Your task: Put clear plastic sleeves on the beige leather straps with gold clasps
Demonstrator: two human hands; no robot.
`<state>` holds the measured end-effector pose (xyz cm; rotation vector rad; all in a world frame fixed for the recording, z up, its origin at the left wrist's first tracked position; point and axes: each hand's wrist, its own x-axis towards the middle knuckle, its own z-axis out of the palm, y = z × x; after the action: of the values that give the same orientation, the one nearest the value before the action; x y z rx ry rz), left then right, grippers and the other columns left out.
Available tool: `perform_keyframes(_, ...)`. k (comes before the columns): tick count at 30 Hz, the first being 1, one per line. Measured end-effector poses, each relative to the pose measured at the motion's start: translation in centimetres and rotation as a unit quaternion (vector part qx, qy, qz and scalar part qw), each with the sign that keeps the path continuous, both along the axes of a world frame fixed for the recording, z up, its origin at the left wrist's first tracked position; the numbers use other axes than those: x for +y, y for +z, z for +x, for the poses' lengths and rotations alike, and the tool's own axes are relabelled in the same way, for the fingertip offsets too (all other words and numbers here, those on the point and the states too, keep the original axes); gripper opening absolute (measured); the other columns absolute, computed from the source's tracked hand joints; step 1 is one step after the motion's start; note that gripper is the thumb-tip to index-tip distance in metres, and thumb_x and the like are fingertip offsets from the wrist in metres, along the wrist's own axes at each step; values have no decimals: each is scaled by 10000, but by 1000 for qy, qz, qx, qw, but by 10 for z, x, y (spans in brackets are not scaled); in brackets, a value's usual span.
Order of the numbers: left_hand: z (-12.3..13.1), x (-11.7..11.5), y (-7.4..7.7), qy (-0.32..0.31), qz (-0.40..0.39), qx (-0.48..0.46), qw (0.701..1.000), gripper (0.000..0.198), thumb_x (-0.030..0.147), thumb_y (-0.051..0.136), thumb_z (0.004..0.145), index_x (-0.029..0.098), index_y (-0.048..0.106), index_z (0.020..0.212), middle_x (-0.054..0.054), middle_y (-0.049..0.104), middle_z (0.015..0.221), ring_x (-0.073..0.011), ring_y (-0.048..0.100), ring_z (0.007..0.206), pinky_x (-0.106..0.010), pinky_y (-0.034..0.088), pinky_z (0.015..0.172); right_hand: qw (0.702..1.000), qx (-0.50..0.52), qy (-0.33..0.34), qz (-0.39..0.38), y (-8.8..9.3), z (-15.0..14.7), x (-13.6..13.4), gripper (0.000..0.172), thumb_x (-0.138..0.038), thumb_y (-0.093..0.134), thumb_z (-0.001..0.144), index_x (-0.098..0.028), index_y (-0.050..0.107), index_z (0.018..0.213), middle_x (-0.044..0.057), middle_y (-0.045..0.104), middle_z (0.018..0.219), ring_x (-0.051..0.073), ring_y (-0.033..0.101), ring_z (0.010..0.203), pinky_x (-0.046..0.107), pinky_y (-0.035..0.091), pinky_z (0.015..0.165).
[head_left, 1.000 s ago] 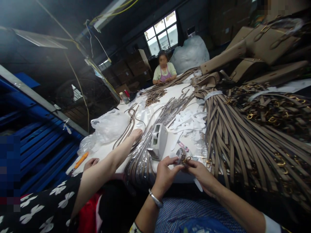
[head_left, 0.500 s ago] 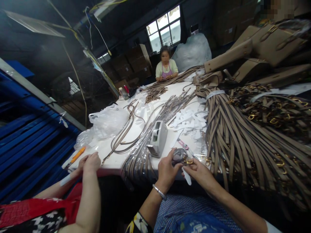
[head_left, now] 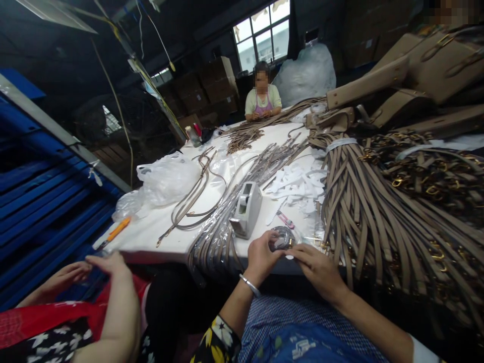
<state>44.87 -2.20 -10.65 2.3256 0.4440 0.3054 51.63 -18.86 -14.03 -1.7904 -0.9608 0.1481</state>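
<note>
We are angling our forearms inward, hands close together. Our left hand [head_left: 261, 256] is clamping thumb and fingers on a round, grey coiled strap [head_left: 282, 236] with a gold metal buckle [head_left: 291, 242]. Our right hand [head_left: 319, 269] is touching the strap's near right edge; whether its fingers are gripping, we cannot tell. A grey plastic tape dispenser [head_left: 251, 217] is standing beyond our left hand.
</note>
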Motion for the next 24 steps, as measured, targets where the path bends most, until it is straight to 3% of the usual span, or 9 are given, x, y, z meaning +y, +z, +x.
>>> perform_keyframes(2, 0, 1, -3, -2, -4, -14, 1000, 340, 246, 783, 667, 237, 659, 983, 18, 743, 884, -174, 702, 822, -255, 528, 727, 1000, -4, -8, -3, 6, 5, 5, 249, -248, 517, 861, -263, 758, 921, 71, 693, 997, 218, 671, 860, 345, 544, 807)
perform_keyframes(6, -2, -1, -9, -7, -11, -37, 999, 281, 184, 742, 692, 235, 664, 958, 27, 742, 862, -167, 704, 814, -244, 526, 727, 985, 172, -30, -16, 11, 9, 20, 254, -383, 605, 805, -201, 724, 936, 46, 714, 814, 127, 570, 458, 292, 532, 527)
perform_keyframes(10, -5, -4, -12, 15, -17, -47, 999, 309, 194, 734, 706, 243, 658, 1002, 15, 749, 902, -178, 709, 845, -262, 534, 757, 962, 271, -24, -12, 10, 13, 27, 297, -428, 635, 740, -172, 666, 887, 11, 671, 671, 127, 578, 480, 248, 502, 478)
perform_keyframes(15, -7, -5, -9, 18, -7, -49, 999, 346, 164, 730, 697, 266, 639, 1015, 29, 752, 905, -183, 711, 866, -275, 533, 780, 967, 252, -10, -37, 12, 17, 27, 267, -426, 609, 746, -172, 677, 792, -2, 649, 631, 121, 565, 515, 226, 460, 488)
perform_keyframes(24, -11, -10, -11, 32, 58, -26, 997, 422, 162, 722, 715, 262, 591, 1104, -2, 740, 952, -222, 684, 914, -320, 511, 813, 970, 226, -45, -75, 14, 20, 29, 217, -384, 615, 724, -173, 657, 691, -18, 613, 558, 123, 533, 489, 221, 411, 465)
